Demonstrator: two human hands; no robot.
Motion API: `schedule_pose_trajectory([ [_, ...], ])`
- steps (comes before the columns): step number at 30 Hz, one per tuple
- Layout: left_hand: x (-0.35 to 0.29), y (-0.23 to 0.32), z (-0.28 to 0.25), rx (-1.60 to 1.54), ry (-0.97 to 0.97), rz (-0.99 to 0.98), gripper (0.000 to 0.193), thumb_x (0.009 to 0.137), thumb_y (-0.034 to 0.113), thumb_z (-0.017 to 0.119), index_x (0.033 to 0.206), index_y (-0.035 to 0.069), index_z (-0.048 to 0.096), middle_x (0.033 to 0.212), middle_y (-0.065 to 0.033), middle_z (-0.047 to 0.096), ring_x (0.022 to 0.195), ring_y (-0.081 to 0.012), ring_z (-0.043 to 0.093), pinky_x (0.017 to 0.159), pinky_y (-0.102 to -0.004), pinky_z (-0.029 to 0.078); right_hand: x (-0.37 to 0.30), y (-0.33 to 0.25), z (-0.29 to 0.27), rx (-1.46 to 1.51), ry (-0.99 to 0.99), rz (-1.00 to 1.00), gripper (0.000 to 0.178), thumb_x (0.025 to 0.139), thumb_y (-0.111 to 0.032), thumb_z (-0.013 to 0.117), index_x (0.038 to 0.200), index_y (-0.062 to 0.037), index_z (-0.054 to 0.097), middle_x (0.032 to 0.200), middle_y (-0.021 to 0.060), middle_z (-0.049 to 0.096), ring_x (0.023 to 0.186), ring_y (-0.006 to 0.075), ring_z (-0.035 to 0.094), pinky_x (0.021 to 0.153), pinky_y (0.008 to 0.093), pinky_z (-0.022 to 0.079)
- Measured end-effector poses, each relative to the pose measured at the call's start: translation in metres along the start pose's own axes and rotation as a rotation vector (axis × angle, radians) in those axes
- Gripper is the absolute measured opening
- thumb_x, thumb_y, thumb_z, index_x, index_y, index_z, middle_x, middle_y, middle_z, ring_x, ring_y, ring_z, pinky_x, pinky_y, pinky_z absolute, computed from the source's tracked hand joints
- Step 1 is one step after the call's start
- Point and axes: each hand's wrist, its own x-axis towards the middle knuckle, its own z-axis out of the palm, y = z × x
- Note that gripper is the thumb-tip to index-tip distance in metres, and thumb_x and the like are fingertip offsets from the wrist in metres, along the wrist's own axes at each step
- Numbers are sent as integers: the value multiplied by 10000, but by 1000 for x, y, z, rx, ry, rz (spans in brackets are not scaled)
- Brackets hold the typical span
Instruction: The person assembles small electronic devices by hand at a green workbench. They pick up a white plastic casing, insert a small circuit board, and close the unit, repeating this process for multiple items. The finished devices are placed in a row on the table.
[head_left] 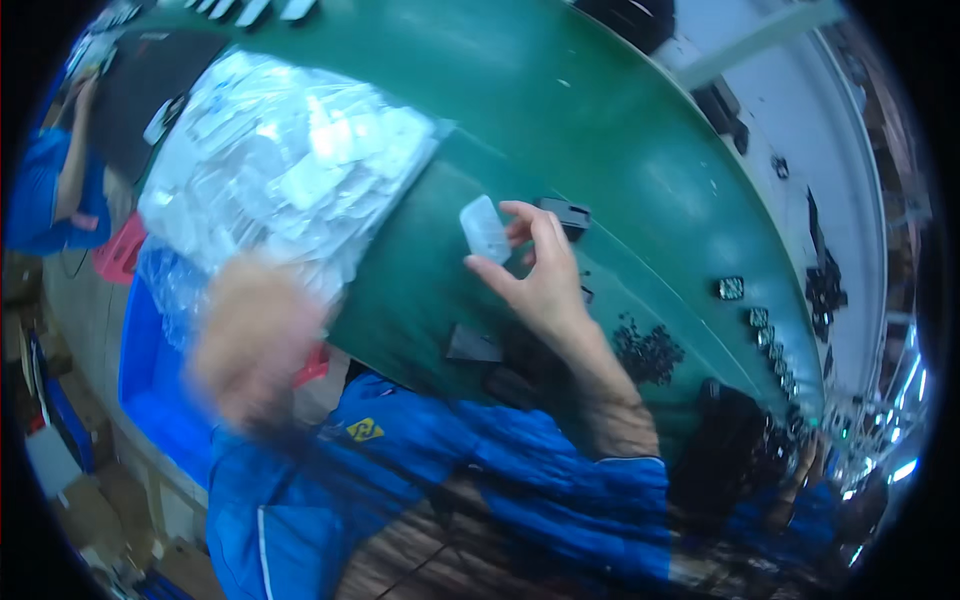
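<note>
A small translucent plastic tray (pixel 484 228) is between the thumb and fingers of my right hand (pixel 535 265), tilted above the green table. Just beyond those fingers is a dark grey box-like part (pixel 567 216). My left hand (pixel 255 335) is smeared by motion beside the near edge of a broad heap of clear plastic pieces in bags (pixel 300 150); its fingers cannot be made out. A flat grey piece (pixel 473 344) lies near the table's front edge, below my right hand.
A blue bin (pixel 160 390) stands at the left below the heap. Small black parts (pixel 647 350) lie in a pile right of my right forearm. Several small dark square parts (pixel 731 289) form a row farther right. Another person in blue (pixel 60 190) sits at the far left.
</note>
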Motion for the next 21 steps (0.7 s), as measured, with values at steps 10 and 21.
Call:
schedule_pose_trajectory([
  [10, 51, -36, 168, -1079, 266, -824, 366, 993, 179, 413, 1287, -38, 395, 1133, -163, 578, 910, -196, 630, 768, -287, 528, -63, 12, -53, -32, 173, -179, 237, 765, -2, 626, 1000, -31, 613, 1016, 138, 603, 947, 314, 573, 808, 384, 473],
  [21, 57, -23, 175, -859, -44, -1062, 333, 934, 149, 535, 1230, 2, 498, 803, -72, 626, 594, -97, 606, 501, -220, 481, -105, 110, -100, -368, 68, 80, 121, 758, -25, 650, 860, -10, 586, 901, 117, 549, 868, 300, 530, 736, 376, 446],
])
